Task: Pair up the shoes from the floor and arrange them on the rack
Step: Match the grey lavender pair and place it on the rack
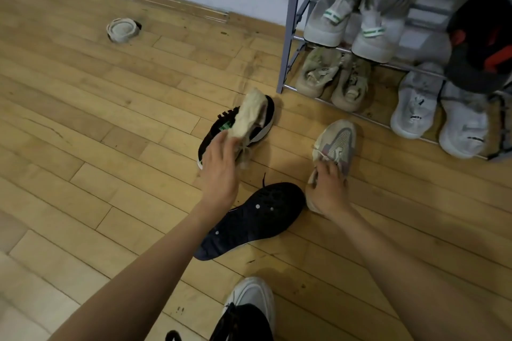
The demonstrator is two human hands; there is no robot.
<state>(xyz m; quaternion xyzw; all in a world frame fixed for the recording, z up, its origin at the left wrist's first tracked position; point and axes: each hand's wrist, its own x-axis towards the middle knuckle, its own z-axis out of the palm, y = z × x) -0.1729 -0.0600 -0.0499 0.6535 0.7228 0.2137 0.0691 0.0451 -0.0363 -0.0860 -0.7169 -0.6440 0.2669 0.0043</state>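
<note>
On the floor, left of the rack [289, 36], we are gripping two beige shoes. Our left hand [221, 166] is closing its fingers on the left beige shoe [249, 116], which is lying across a black shoe [268, 112]. Our right hand [328, 191] is clamping curled fingers on the right beige shoe [336, 141]. Nearer, a sole-up shoe [255, 219] is lying between our arms.

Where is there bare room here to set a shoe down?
Bare floor runs from the round cap to the left hand, which holds a beige shoe. On the rack, a gap lies between the green-striped pair and the black-and-red shoe. Crowded between that hand and the right hand gripping the pinkish shoe, around the upturned black shoe.
</note>
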